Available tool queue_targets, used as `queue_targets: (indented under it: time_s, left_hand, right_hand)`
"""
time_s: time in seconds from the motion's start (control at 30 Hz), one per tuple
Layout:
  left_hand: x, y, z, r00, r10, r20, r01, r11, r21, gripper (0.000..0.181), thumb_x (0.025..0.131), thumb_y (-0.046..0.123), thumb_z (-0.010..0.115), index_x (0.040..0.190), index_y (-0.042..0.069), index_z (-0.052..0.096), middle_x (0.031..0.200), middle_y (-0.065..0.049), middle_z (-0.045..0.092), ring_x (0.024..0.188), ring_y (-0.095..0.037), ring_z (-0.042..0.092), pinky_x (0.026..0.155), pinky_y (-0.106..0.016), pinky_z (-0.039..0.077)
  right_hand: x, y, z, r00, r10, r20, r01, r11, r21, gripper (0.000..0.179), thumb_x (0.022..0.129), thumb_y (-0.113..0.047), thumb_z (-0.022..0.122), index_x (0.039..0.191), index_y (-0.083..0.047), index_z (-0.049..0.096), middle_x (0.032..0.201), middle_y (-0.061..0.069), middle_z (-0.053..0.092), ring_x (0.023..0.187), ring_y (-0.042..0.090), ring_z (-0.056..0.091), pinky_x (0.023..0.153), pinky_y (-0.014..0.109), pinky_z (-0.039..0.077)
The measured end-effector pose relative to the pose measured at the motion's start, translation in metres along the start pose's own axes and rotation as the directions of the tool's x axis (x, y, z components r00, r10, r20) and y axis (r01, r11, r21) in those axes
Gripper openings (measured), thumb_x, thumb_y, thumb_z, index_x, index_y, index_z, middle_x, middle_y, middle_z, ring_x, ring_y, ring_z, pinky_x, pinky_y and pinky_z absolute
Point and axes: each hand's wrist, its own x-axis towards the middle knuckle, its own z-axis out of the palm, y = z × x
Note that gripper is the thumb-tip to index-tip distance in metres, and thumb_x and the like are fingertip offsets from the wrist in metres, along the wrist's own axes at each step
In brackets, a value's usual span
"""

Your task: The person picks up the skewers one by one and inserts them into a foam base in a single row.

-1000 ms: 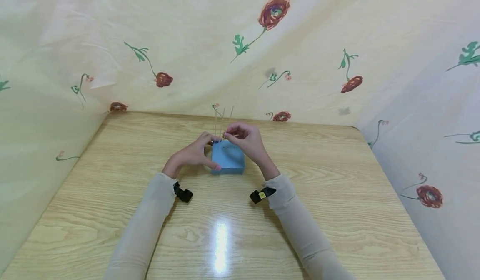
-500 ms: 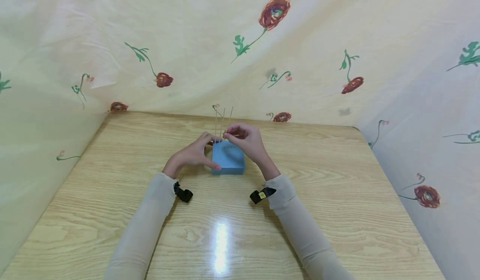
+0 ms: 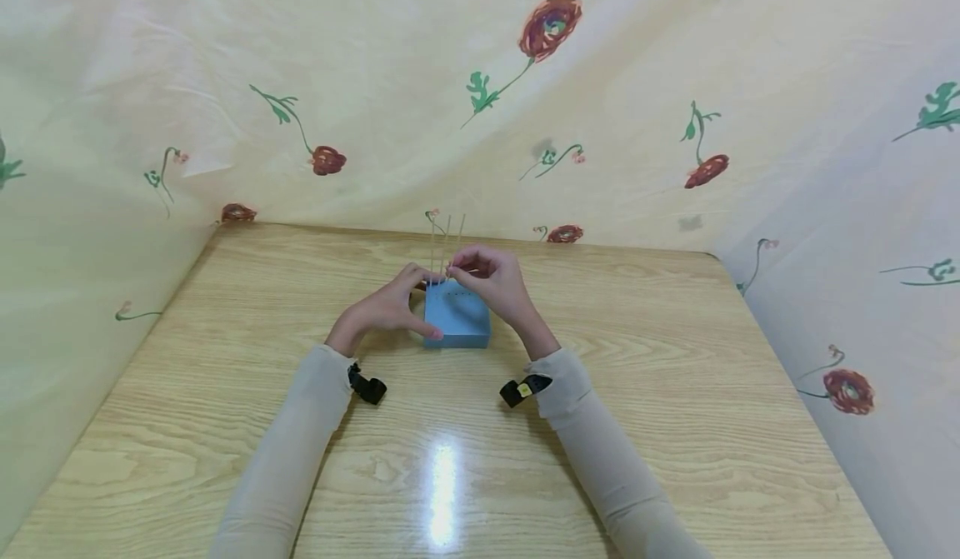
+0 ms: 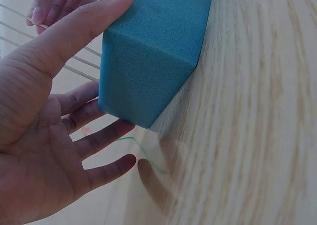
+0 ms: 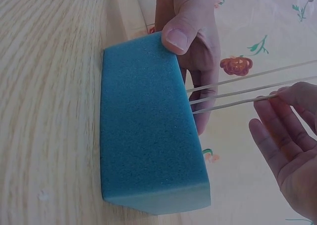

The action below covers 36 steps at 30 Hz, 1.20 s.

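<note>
A blue foam block (image 3: 461, 319) lies flat on the table, a row of small dark holes on its top. Three thin wooden skewers stand up from its back left part. My left hand (image 3: 386, 302) holds the block from the left, thumb at its front edge and fingers at the back. Between thumb and index finger my right hand (image 3: 497, 280) pinches the rightmost skewer (image 5: 223, 105) a little above the foam. The other two skewers (image 5: 233, 81) stand beside it, free of the right hand. In the left wrist view the left thumb (image 4: 74, 29) partly covers the skewers.
The wood-grain table (image 3: 645, 409) spreads around the block, with a bright light reflection in front. A flower-printed cloth (image 3: 390, 84) hangs behind the table and along both sides.
The top of the pinched skewer has leaned very slightly left. Both hands and the block keep their places.
</note>
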Motion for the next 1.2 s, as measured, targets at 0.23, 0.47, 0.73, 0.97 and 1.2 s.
queue_targets:
  time_s: [0.23,0.47,0.73,0.97,1.2]
  left_hand:
    - [-0.002,0.0,0.001,1.0,0.008,0.001,-0.008,1.0,-0.024,0.087,0.077,0.022,0.091,0.15,0.009,0.044,0.144,-0.014,0.036,0.14,-0.036,0.036,0.119,-0.057,0.03]
    - [-0.011,0.018,0.0,1.0,-0.004,0.013,0.005,0.999,-0.046,0.088,0.079,0.012,0.088,0.151,0.0,0.039,0.147,-0.022,0.034,0.142,-0.042,0.033,0.12,-0.06,0.027]
    - [-0.024,0.038,-0.002,1.0,0.01,0.023,-0.009,0.999,-0.032,0.084,0.081,0.011,0.086,0.149,-0.005,0.039,0.143,-0.024,0.035,0.139,-0.044,0.035,0.118,-0.063,0.028]
    - [-0.019,0.027,0.0,1.0,-0.005,0.023,0.006,0.999,-0.035,0.085,0.08,0.01,0.087,0.15,-0.003,0.039,0.145,-0.024,0.034,0.141,-0.043,0.033,0.12,-0.062,0.026]
    - [-0.009,0.002,0.003,1.0,-0.002,0.018,0.002,1.0,-0.022,0.09,0.079,0.014,0.089,0.152,0.004,0.039,0.149,-0.02,0.033,0.144,-0.041,0.031,0.12,-0.06,0.026]
  right_hand:
    - [-0.002,-0.003,0.001,1.0,-0.003,0.0,0.003,1.0,-0.014,0.011,0.093,-0.004,0.073,0.101,0.005,0.072,0.1,0.023,0.073,0.087,0.024,0.072,0.076,0.024,0.059]
    - [-0.003,-0.002,0.002,1.0,-0.014,-0.002,0.013,1.0,-0.022,0.009,0.093,-0.002,0.072,0.099,0.004,0.072,0.098,0.022,0.073,0.084,0.011,0.071,0.077,0.026,0.06]
    - [-0.004,-0.003,0.004,1.0,0.001,-0.007,-0.001,0.999,-0.038,0.012,0.093,-0.004,0.074,0.1,0.005,0.072,0.098,0.022,0.073,0.084,0.014,0.071,0.076,0.024,0.059]
    - [-0.004,-0.003,0.007,1.0,-0.005,-0.011,0.005,0.999,-0.039,0.011,0.092,-0.002,0.073,0.1,0.005,0.072,0.097,0.022,0.073,0.083,0.01,0.07,0.076,0.024,0.059]
    - [-0.005,-0.006,0.01,1.0,-0.009,-0.018,0.008,0.998,-0.058,0.011,0.092,-0.004,0.074,0.1,0.005,0.073,0.098,0.022,0.074,0.084,0.011,0.071,0.076,0.024,0.059]
